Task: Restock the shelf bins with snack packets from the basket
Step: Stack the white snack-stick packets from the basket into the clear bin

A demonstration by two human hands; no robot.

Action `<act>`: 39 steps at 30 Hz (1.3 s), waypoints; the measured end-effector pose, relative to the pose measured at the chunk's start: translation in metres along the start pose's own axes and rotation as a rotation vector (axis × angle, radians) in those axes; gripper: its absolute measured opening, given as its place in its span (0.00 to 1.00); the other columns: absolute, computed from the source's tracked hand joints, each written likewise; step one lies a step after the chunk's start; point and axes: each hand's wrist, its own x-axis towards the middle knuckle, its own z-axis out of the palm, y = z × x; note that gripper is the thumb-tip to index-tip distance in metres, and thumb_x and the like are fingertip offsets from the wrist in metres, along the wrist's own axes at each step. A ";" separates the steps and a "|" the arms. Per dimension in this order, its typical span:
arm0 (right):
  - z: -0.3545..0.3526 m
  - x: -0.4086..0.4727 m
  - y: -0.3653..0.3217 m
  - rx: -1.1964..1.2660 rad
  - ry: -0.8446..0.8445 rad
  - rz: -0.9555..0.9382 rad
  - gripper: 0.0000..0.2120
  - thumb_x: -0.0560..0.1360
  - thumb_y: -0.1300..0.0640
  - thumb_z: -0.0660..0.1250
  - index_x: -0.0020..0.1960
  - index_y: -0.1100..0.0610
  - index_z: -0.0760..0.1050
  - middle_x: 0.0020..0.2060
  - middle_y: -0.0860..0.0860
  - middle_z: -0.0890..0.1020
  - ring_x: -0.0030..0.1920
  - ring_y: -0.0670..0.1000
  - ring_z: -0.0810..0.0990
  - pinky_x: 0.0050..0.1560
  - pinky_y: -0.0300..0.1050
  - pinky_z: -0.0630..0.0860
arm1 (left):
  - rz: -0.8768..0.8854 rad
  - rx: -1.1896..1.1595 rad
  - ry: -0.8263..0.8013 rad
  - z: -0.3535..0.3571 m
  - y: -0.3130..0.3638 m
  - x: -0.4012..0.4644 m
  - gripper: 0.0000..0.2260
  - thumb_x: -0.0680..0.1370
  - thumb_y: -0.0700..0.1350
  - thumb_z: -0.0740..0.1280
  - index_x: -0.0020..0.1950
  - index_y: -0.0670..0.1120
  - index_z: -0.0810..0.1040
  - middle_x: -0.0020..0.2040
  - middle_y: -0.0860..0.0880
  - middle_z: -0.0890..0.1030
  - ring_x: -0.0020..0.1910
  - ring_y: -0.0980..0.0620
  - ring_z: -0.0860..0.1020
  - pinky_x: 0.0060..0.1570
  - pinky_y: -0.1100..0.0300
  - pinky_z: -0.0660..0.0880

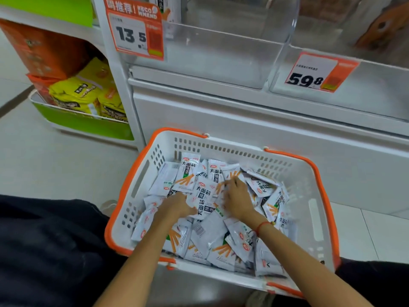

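Observation:
A white basket with an orange rim [141, 173] stands on the floor against the shelf unit, full of several white snack packets [205, 231] with black print and orange sticks. My left hand [177, 206] and my right hand [238, 199] are both down in the pile, fingers curled around a bunch of packets [204, 196] between them. Above, a clear plastic shelf bin [221, 56] with the 13.5 price tag looks almost bare. A second clear bin [354, 85] to its right bears the 59.8 tag.
A green and white side rack [73, 120] at the left holds yellow snack bags [81, 91] and orange boxes. The white shelf base [243, 129] stands right behind the basket. My dark-clothed knees flank the basket on the tiled floor.

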 end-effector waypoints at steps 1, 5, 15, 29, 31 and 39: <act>-0.003 0.002 0.001 0.051 0.036 0.095 0.19 0.77 0.64 0.59 0.67 0.64 0.65 0.68 0.62 0.65 0.69 0.61 0.64 0.66 0.52 0.64 | 0.007 -0.084 0.006 -0.003 0.001 0.001 0.24 0.75 0.54 0.69 0.62 0.36 0.75 0.58 0.37 0.78 0.53 0.43 0.79 0.46 0.55 0.74; -0.009 -0.001 0.008 0.030 -0.022 0.281 0.24 0.76 0.60 0.64 0.69 0.64 0.62 0.69 0.61 0.62 0.67 0.62 0.65 0.65 0.53 0.66 | 0.048 -0.647 0.183 -0.013 0.005 0.001 0.12 0.78 0.45 0.66 0.60 0.42 0.77 0.58 0.40 0.79 0.52 0.44 0.79 0.52 0.53 0.75; -0.015 -0.003 0.008 0.072 -0.037 0.214 0.26 0.70 0.55 0.73 0.64 0.58 0.68 0.61 0.58 0.72 0.62 0.59 0.70 0.56 0.47 0.70 | -0.081 -1.264 0.157 -0.005 0.012 -0.002 0.15 0.78 0.40 0.66 0.64 0.40 0.75 0.51 0.43 0.80 0.41 0.54 0.76 0.44 0.63 0.73; -0.133 0.013 -0.010 0.446 -0.300 0.013 0.13 0.67 0.69 0.74 0.49 0.57 0.81 0.50 0.55 0.84 0.48 0.53 0.81 0.50 0.43 0.79 | -0.043 -1.316 0.392 -0.031 0.005 -0.003 0.12 0.79 0.39 0.63 0.63 0.41 0.74 0.55 0.43 0.79 0.47 0.48 0.77 0.47 0.56 0.73; -0.139 0.011 -0.011 0.395 -0.410 -0.008 0.09 0.68 0.64 0.74 0.47 0.56 0.83 0.49 0.54 0.85 0.51 0.54 0.82 0.56 0.47 0.78 | 0.046 -1.121 0.477 -0.035 0.011 -0.013 0.13 0.81 0.41 0.61 0.64 0.42 0.73 0.57 0.49 0.76 0.51 0.50 0.73 0.50 0.58 0.68; -0.102 0.013 -0.038 0.389 -0.073 -0.105 0.22 0.66 0.62 0.77 0.57 0.56 0.74 0.48 0.54 0.82 0.45 0.53 0.81 0.48 0.48 0.80 | 0.228 -0.688 -0.006 -0.031 0.043 -0.023 0.12 0.84 0.44 0.52 0.60 0.43 0.73 0.45 0.53 0.72 0.45 0.56 0.73 0.42 0.64 0.66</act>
